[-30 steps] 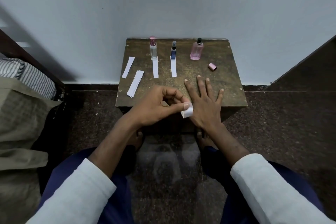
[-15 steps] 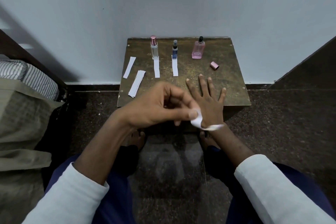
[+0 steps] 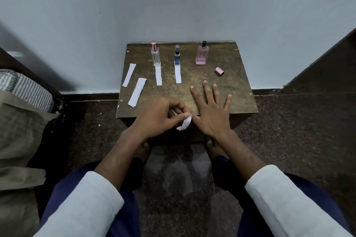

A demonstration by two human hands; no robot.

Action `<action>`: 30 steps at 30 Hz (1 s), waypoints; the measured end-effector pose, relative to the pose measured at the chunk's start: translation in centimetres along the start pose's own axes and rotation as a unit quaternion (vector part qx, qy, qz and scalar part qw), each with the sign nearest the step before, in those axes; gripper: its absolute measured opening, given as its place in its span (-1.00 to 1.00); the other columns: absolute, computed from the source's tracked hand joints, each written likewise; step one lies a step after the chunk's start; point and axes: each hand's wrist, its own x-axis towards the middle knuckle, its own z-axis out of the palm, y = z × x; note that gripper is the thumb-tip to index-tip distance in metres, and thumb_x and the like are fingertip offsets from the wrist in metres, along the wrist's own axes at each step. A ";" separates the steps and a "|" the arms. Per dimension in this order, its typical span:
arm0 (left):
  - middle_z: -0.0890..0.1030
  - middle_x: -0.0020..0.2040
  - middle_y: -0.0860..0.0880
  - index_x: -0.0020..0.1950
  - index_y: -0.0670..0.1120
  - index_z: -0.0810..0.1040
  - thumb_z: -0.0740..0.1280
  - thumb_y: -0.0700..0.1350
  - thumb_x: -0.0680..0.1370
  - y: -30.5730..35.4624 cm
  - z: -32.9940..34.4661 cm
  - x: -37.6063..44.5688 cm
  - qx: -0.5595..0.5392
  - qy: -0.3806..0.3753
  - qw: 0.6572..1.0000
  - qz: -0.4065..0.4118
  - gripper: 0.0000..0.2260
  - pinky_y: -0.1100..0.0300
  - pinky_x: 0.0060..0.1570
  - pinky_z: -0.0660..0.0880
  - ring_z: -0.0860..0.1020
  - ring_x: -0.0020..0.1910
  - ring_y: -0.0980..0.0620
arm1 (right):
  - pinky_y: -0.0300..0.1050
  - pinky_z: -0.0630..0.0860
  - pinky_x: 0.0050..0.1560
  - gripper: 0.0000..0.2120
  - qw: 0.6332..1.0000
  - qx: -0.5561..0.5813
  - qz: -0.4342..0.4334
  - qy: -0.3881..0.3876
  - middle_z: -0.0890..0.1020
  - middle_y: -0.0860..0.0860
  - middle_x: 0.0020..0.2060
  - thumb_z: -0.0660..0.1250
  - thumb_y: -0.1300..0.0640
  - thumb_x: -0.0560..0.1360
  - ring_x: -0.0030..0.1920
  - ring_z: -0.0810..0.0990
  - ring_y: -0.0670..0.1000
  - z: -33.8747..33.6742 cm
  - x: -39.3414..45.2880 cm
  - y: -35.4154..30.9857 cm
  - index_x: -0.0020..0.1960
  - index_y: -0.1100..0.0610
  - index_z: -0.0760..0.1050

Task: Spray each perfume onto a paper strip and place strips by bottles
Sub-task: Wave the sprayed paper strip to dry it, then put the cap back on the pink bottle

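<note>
Curled paper strip at the desk edge
Left hand [image 3: 159, 116] pinches a curled white paper strip [image 3: 185, 122]; right hand [image 3: 211, 108] lies flat, fingers spread, on the worn wooden desk [image 3: 238, 86].

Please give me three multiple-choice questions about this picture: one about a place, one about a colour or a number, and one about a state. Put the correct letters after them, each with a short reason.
1. Where does the loose pink cap lie?
A. on the pink bottle
B. on the table, right of the pink bottle
C. on the floor

2. How many bottles stand on the table?
A. two
B. three
C. five

3. What is the left hand doing?
A. pinching a bent paper strip
B. lying flat on the table
C. holding a bottle

Answers:
1 B: the cap lies on its side, apart from the pink bottle.
2 B: a clear bottle, a blue bottle and the pink one stand in a row.
3 A: its fingers hold the bent paper strip beside the flat right hand.
</note>
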 end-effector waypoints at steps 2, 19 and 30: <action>0.72 -0.21 0.27 0.02 0.10 0.76 0.55 0.02 0.59 0.1 0.4 0.7 -0.015 -0.004 1.000 -0.009 -0.96 0.49 -0.21 0.48 0.69 -0.20 0.28 | 0.48 -0.11 0.60 -0.32 0.999 0.029 0.002 -0.018 -0.05 0.00 0.74 0.16 -0.32 0.67 0.73 -0.11 0.19 -0.9 0.3 -0.1 0.71 -0.20 0.03; 0.77 -0.13 0.03 0.09 -0.08 0.77 0.52 -0.12 0.63 0.6 0.9 7.0 -0.177 0.156 0.966 -0.106 -0.92 0.32 -0.19 0.60 0.72 -0.24 0.02 | -0.17 0.62 -0.13 -0.73 0.806 0.577 0.080 -0.104 0.80 0.10 -0.10 0.30 -0.05 0.71 -0.09 0.79 0.09 -4.5 3.0 1.2 0.09 0.16 0.61; 0.72 -0.19 0.28 0.05 0.17 0.75 0.53 0.04 0.59 -1.2 3.3 12.5 -0.058 0.175 0.971 -0.155 -0.94 0.25 -0.20 0.59 0.66 -0.25 0.29 | -0.03 0.72 -0.11 -0.87 0.862 0.474 0.179 -0.016 0.77 -0.01 -0.30 0.51 0.25 0.56 -0.29 0.78 -0.06 -4.1 4.9 2.4 -0.08 0.04 0.65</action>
